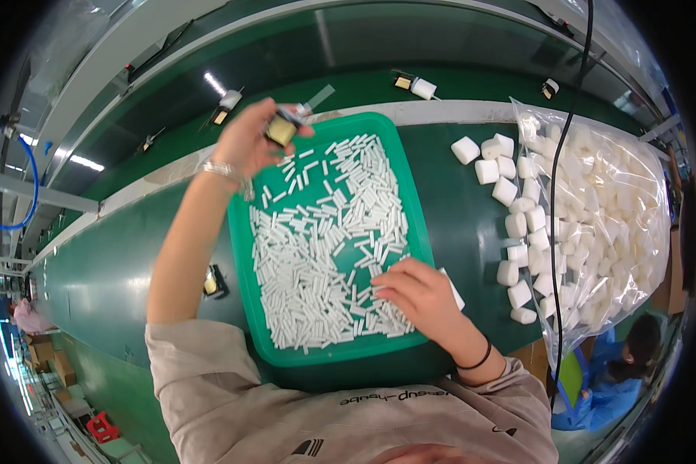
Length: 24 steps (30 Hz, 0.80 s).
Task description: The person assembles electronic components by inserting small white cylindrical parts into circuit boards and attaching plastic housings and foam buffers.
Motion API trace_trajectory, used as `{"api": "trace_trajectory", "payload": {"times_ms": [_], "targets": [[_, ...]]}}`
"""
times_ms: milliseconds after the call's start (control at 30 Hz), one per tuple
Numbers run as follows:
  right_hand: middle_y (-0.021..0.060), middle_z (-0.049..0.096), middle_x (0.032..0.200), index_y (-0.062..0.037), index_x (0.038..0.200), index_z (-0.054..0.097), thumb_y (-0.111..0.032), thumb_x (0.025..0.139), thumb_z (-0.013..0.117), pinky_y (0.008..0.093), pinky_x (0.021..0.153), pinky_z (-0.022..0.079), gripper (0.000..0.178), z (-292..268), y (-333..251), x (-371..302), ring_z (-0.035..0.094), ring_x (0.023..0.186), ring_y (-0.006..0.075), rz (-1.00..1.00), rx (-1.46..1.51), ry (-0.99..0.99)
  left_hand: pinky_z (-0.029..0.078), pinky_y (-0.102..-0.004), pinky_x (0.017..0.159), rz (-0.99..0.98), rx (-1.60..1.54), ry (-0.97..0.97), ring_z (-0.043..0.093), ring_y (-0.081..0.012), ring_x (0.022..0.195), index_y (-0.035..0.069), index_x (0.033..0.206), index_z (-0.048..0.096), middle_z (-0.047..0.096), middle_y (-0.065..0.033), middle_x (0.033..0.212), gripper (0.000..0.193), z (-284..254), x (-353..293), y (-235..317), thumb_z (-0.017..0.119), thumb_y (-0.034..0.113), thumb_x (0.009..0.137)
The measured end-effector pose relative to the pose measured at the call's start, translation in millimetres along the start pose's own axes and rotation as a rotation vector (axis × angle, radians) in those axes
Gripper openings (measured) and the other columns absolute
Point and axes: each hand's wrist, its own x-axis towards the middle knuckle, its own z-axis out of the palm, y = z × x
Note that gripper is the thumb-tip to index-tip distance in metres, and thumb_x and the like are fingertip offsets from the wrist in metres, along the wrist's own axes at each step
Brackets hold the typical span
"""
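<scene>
Left of the green tray [340, 356], a dark component with a pale yellow face [212, 282] lies on the bench [470, 220]. At the tray's far left corner, the left grip [249, 141] is closed around a black-and-yellow component [281, 130], and a translucent strip [320, 96] shows just beyond it. Loose white sticks [298, 290] lie heaped in the tray, sparser toward its far left corner. At the tray's near right side, the right grip [419, 298] bends its fingers over the sticks; whether it pinches one, I cannot tell. Right of the tray, white cylinders [516, 226] lie beside a clear plastic bag [622, 240] full of more.
</scene>
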Motion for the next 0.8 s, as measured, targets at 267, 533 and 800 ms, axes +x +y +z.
{"api": "trace_trajectory", "payload": {"times_ms": [267,533,800], "targets": [[0.0043,0.062,0.068,-0.0012,0.068,0.061,-0.005,0.067,0.071,0.0189,0.051,0.045,0.01,-8,-6,-3,0.059,0.057,0.009,0.378,0.249,-0.023,0.043,-0.0198,0.063,0.316,0.326,0.026,0.052,-0.0054,0.074,0.005,0.098,0.053,0.057,-0.0012,0.09,0.029,73,-127,-93,0.067,0.005,0.074],[0.0151,0.064,0.082,0.0066,0.091,0.059,0.01,0.075,0.058,0.0253,0.068,0.052,0.016,-9,-4,-2,0.064,0.074,0.0175,0.493,0.828,0.159,0.043,-0.0223,0.063,0.564,0.532,0.181,0.056,-0.0113,0.071,0.006,0.091,0.062,0.06,-0.0034,0.081,0.029,79,-147,-117,0.073,0.007,0.064],[0.014,0.064,0.08,0.0066,0.088,0.06,0.008,0.075,0.059,0.0249,0.067,0.052,0.014,-8,-1,-8,0.064,0.074,0.0179,0.443,0.835,0.113,0.043,-0.0217,0.072,0.507,0.531,0.161,0.056,-0.0109,0.079,0.003,0.092,0.062,0.061,-0.0046,0.086,0.03,78,-153,-115,0.071,0.001,0.064]]}}
